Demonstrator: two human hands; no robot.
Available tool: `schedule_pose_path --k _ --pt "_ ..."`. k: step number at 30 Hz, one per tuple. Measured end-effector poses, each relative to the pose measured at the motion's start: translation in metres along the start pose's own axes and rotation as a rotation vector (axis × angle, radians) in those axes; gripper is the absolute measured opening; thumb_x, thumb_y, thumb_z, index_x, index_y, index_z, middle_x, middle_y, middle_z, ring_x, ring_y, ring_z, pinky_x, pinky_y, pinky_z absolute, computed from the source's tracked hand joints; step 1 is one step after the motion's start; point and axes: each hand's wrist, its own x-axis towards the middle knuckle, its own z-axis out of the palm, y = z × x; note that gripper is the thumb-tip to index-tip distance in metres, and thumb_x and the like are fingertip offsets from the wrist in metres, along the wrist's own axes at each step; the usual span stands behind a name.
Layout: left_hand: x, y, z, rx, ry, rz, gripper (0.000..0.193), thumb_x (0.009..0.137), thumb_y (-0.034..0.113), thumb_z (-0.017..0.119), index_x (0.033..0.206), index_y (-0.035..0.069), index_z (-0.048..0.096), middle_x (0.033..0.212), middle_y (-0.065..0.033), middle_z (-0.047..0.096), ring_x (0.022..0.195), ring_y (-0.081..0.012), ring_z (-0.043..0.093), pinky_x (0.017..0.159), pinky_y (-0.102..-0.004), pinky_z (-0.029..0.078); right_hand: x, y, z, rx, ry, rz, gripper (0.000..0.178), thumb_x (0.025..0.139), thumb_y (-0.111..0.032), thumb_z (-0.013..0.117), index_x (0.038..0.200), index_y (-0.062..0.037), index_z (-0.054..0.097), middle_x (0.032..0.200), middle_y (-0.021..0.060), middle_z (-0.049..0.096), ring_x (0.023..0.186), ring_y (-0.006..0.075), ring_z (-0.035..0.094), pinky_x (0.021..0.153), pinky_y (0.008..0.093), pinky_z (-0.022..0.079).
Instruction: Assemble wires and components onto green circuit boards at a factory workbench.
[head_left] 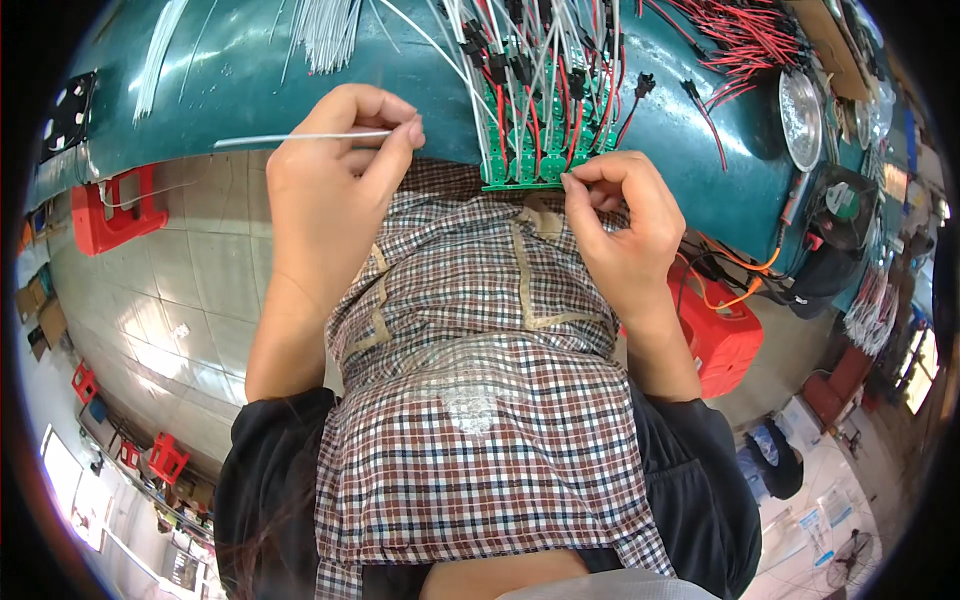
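Note:
My left hand (345, 160) pinches a thin white wire (250, 140) between thumb and fingertips, and the wire points out to the left above the table's near edge. My right hand (628, 205) is closed, its thumb and forefinger pressed to the near edge of a green circuit board panel (520, 184); its other fingers curl inward. Red, black and white wires (535, 110) rise from the panel, several ending in black plug connectors (577, 84). The panel lies at the edge of the table, and part of it is hidden under the wires.
The table (420, 90) has a teal cover. White wires (325, 35) lie at the far left. Red and black leads (740, 40) are heaped at the far right, near a round metal dish (800, 120) and a soldering iron (795, 200). A red stool (715, 335) stands beside my right arm.

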Motion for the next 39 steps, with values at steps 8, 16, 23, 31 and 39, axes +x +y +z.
schedule_pose_path --k 8,16,23,31,39 --pt "-0.026 0.026 0.011 -0.266 -0.212 -0.053 0.007 0.09 -0.002 0.069 0.097 -0.005 0.068 0.097 -0.0071 0.073 0.09 -0.0109 0.068 0.078 -0.0246 0.057 0.002 0.002 -0.001 -0.034 -0.026 -0.038 0.019 0.073 0.009 0.072 0.086 -0.0017 0.063 0.082 0.0083 0.064 0.062 0.0174 0.063 0.054 0.0283 0.053" --pt "-0.02 0.01 0.037 0.084 -0.206 0.422 0.012 0.08 -0.006 0.075 0.09 0.0 0.073 0.091 -0.0097 0.073 0.083 -0.0172 0.07 0.074 -0.0279 0.056 0.006 0.003 -0.011 -0.033 -0.006 -0.072 0.017 0.074 0.009 0.069 0.087 -0.0012 0.065 0.083 0.009 0.063 0.063 0.0183 0.063 0.055 0.0278 0.053" --pt "-0.024 0.014 0.044 0.187 -0.198 0.317 0.01 0.082 -0.004 0.074 0.09 0.001 0.071 0.088 -0.008 0.071 0.08 -0.0138 0.068 0.07 -0.0265 0.056 0.031 0.049 -0.076 -0.619 0.227 0.162 0.013 0.084 -0.011 0.071 0.094 -0.0027 0.067 0.084 0.0083 0.063 0.07 0.0211 0.063 0.066 0.0357 0.049" --pt "-0.024 0.01 0.048 0.206 -0.133 0.439 0.01 0.082 -0.003 0.075 0.09 0.002 0.071 0.086 -0.0075 0.072 0.076 -0.0148 0.069 0.069 -0.0266 0.057 0.031 0.071 -0.083 -0.629 0.128 0.344 0.014 0.091 -0.014 0.066 0.092 0.0 0.067 0.089 0.0121 0.065 0.073 0.0252 0.064 0.071 0.0377 0.051" --pt "-0.022 0.009 0.049 0.216 -0.134 0.442 0.011 0.081 -0.002 0.076 0.089 0.003 0.071 0.085 -0.0073 0.072 0.075 -0.0152 0.069 0.068 -0.0265 0.056 0.032 0.07 -0.081 -0.582 0.125 0.353 0.016 0.091 -0.015 0.067 0.091 0.0004 0.066 0.089 0.0117 0.065 0.073 0.024 0.064 0.069 0.0372 0.051"
